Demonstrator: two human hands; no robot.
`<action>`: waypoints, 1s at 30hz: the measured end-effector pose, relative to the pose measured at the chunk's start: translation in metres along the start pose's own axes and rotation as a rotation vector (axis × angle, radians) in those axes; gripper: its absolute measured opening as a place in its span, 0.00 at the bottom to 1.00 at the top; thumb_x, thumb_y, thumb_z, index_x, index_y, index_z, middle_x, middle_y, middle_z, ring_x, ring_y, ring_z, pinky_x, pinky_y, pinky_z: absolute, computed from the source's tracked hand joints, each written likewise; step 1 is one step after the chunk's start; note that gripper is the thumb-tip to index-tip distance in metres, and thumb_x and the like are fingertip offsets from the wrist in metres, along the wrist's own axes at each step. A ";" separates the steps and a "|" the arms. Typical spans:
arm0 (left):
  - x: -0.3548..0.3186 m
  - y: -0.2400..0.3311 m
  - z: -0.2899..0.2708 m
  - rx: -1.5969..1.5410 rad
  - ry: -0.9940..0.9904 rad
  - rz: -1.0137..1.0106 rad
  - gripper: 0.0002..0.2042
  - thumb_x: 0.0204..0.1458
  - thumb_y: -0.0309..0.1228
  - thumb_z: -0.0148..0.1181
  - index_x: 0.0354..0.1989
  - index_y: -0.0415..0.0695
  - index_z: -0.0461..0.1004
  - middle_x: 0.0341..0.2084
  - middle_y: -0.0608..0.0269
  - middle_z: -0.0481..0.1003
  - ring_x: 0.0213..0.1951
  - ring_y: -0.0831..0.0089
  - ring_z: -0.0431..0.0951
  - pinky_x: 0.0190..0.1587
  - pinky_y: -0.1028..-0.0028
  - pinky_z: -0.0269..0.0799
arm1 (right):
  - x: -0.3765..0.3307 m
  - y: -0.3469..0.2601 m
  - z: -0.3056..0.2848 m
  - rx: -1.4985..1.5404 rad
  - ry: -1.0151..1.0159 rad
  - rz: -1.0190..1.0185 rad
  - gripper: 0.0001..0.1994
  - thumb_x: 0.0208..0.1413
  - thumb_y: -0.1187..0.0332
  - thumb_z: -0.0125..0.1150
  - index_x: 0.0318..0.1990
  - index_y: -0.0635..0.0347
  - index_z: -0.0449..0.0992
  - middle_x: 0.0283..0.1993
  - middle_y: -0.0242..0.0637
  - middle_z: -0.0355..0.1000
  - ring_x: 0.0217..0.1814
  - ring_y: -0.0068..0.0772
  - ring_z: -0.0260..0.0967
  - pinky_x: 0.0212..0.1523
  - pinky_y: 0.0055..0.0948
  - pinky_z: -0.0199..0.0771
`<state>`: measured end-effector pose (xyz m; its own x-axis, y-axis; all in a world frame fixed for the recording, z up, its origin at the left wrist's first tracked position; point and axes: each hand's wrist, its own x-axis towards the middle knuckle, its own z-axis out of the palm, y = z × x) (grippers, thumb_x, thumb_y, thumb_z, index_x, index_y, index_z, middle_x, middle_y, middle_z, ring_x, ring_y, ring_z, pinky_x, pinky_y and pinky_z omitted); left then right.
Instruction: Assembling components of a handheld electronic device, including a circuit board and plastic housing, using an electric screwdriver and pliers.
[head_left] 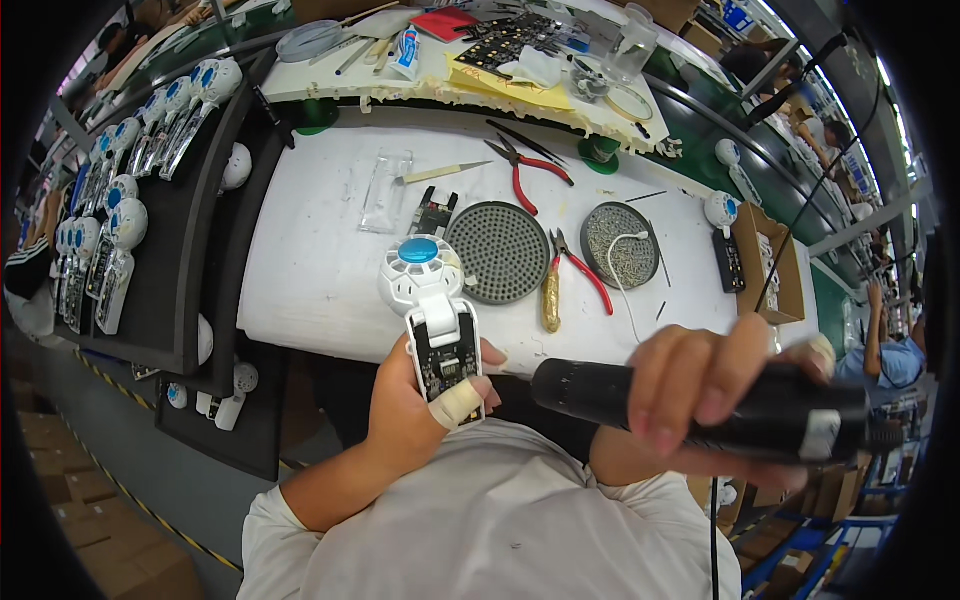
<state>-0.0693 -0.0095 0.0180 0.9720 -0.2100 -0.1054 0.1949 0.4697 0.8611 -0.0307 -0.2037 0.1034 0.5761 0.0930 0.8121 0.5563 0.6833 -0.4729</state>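
My left hand (395, 425) grips the handle of a white handheld fan (420, 285), whose round head has a blue centre and points away from me. The handle lies uncovered, showing a black circuit board (448, 365). Tape wraps my left thumb, which presses along the board's lower end. On the right, my right hand (700, 385) is closed round a black electric screwdriver (590, 388), held nearly level with its tip toward the fan's handle. A gap shows between the tip and the board; the bit itself is hard to make out.
A round tray with holes (498, 250), a dish of small screws (615, 240), red-handled pliers (520, 180) and cutters (553, 300) lie on the white table. Several fans fill dark racks (165, 270) at left. A cardboard box (775, 265) stands right; a cluttered shelf (450, 85) spans the back.
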 end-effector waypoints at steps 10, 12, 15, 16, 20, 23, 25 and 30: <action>0.003 -0.012 0.005 -0.122 -0.041 -0.011 0.19 0.54 0.25 0.57 0.52 0.37 0.59 0.37 0.56 0.73 0.33 0.70 0.77 0.36 0.70 0.76 | 0.002 0.004 0.012 -0.130 -0.099 -0.188 0.30 0.52 0.56 0.68 0.53 0.66 0.60 0.32 0.36 0.62 0.14 0.23 0.67 0.11 0.19 0.73; 0.003 -0.012 0.007 -0.116 -0.045 -0.030 0.19 0.55 0.25 0.56 0.52 0.37 0.58 0.38 0.56 0.73 0.33 0.70 0.77 0.36 0.70 0.76 | 0.000 0.004 0.011 -0.159 -0.070 -0.195 0.31 0.53 0.56 0.67 0.54 0.66 0.59 0.33 0.37 0.62 0.14 0.24 0.67 0.12 0.20 0.72; 0.004 -0.010 0.009 -0.112 -0.060 -0.046 0.19 0.55 0.24 0.56 0.52 0.37 0.58 0.38 0.56 0.73 0.33 0.71 0.77 0.36 0.70 0.76 | -0.005 0.005 0.009 -0.197 -0.023 -0.206 0.31 0.54 0.54 0.66 0.55 0.67 0.58 0.33 0.37 0.62 0.15 0.24 0.67 0.13 0.21 0.71; 0.004 -0.010 0.010 -0.109 -0.067 -0.051 0.19 0.55 0.24 0.56 0.53 0.37 0.58 0.38 0.56 0.73 0.33 0.71 0.77 0.36 0.70 0.75 | -0.007 0.005 0.009 -0.209 -0.007 -0.210 0.32 0.54 0.54 0.65 0.55 0.67 0.58 0.33 0.37 0.62 0.16 0.25 0.66 0.14 0.21 0.71; 0.005 -0.013 0.012 -0.101 -0.042 -0.042 0.18 0.55 0.23 0.55 0.52 0.37 0.58 0.38 0.56 0.73 0.32 0.71 0.76 0.35 0.71 0.75 | -0.013 0.008 0.006 -0.256 0.057 -0.229 0.33 0.55 0.52 0.64 0.56 0.68 0.57 0.34 0.37 0.62 0.17 0.25 0.66 0.15 0.22 0.70; 0.006 -0.014 0.014 -0.010 -0.008 -0.006 0.17 0.56 0.22 0.55 0.52 0.37 0.58 0.37 0.56 0.73 0.32 0.72 0.76 0.35 0.72 0.75 | -0.017 0.012 0.005 -0.291 0.101 -0.244 0.34 0.55 0.51 0.63 0.58 0.68 0.57 0.34 0.37 0.62 0.18 0.26 0.65 0.17 0.23 0.69; 0.006 -0.016 0.016 0.034 0.003 0.015 0.17 0.56 0.22 0.55 0.51 0.37 0.58 0.37 0.56 0.73 0.32 0.73 0.76 0.35 0.72 0.75 | -0.018 0.013 0.005 -0.317 0.125 -0.259 0.34 0.56 0.51 0.62 0.58 0.69 0.56 0.34 0.37 0.62 0.19 0.27 0.65 0.17 0.23 0.69; 0.007 -0.024 0.018 0.161 0.025 0.098 0.16 0.56 0.21 0.55 0.50 0.36 0.58 0.37 0.56 0.73 0.33 0.75 0.76 0.35 0.75 0.74 | -0.019 0.017 0.008 -0.365 0.170 -0.285 0.36 0.57 0.49 0.60 0.60 0.70 0.55 0.35 0.37 0.61 0.21 0.27 0.65 0.19 0.25 0.68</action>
<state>-0.0690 -0.0372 0.0057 0.9886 -0.1479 -0.0278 0.0776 0.3428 0.9362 -0.0365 -0.1879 0.0825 0.4430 -0.2006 0.8738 0.8619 0.3637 -0.3534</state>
